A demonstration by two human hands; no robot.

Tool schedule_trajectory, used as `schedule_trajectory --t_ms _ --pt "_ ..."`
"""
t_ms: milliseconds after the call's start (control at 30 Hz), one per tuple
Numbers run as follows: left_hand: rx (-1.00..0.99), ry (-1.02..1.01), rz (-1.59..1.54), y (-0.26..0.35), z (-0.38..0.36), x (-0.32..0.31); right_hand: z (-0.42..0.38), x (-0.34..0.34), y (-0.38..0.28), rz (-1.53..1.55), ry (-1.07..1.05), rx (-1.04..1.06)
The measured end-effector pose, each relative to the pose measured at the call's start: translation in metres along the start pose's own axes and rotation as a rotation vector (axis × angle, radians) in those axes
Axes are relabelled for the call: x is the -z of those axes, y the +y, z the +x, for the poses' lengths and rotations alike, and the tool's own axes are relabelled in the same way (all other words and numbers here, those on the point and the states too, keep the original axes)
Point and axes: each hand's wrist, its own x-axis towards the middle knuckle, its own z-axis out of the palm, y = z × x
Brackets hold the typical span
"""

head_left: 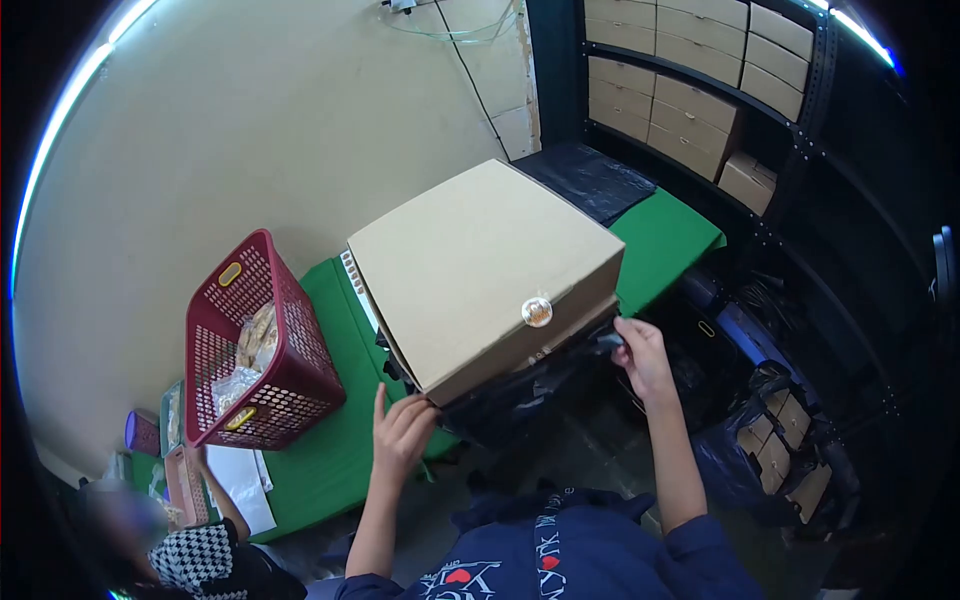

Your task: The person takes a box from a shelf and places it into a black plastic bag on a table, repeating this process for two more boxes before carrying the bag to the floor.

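Note:
A large cardboard box (485, 265) with a round sticker (537, 312) on its front edge sits on the green-covered table. Black plastic bag (520, 395) material hangs along the box's near side and around its lower corners. At the near left corner is my left hand (402, 437), its index finger raised and the other fingers bent onto the bag's edge. By the near right corner, my right hand (645, 360) pinches the bag between thumb and fingers. How far the bag reaches beneath the box is hidden.
A maroon basket (305, 375) with packed goods stands left on the green tablecloth (300, 490). Another person's patterned sleeve (195, 555) shows at lower left. Black plastic sheets (585, 180) lie behind the box. Racks hold several cartons (690, 120); bagged cartons (775, 445) sit lower right.

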Motion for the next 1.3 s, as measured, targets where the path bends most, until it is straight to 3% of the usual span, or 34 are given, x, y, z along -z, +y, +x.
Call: schedule_trajectory --t_ms 167,333,433,533,567,667,733,800,900,1067,1300 --pt "0.065 0.091 -0.04 -0.011 0.023 0.01 0.009 -0.012 -0.013 -0.174 -0.058 0.021" --pt "-0.028 0.123 0.024 -0.02 0.022 0.011 -0.007 0.0 0.009 -0.293 -0.143 -0.052" --pt "-0.087 0.201 -0.02 -0.026 0.028 0.005 -0.011 0.001 0.006 -0.411 -0.176 0.013" --pt "-0.133 0.186 -0.108 -0.027 0.038 0.001 -0.007 -0.005 0.001 -0.41 -0.211 0.131" --pt "-0.156 0.053 -0.104 -0.029 0.042 0.008 0.0 -0.004 0.002 -0.431 -0.142 0.289" --pt "-0.154 0.042 -0.094 -0.033 0.038 0.007 0.024 -0.001 -0.024 -0.715 0.141 0.632" --pt "-0.151 0.049 -0.075 -0.032 0.037 0.006 0.042 0.0 -0.044 -0.674 0.086 0.602" --pt "-0.15 0.056 -0.081 -0.032 0.036 0.006 0.062 0.001 -0.042 -0.429 -0.09 0.403" --pt "-0.151 0.109 -0.076 -0.031 0.036 0.005 0.073 -0.015 -0.031 -0.339 -0.098 0.204" --pt "-0.031 0.349 -0.011 -0.021 0.005 0.0 0.054 -0.028 -0.034 -0.34 -0.068 0.271" --pt "-0.088 0.147 0.041 -0.015 -0.006 0.01 0.027 -0.014 -0.041 -0.404 -0.123 0.296"
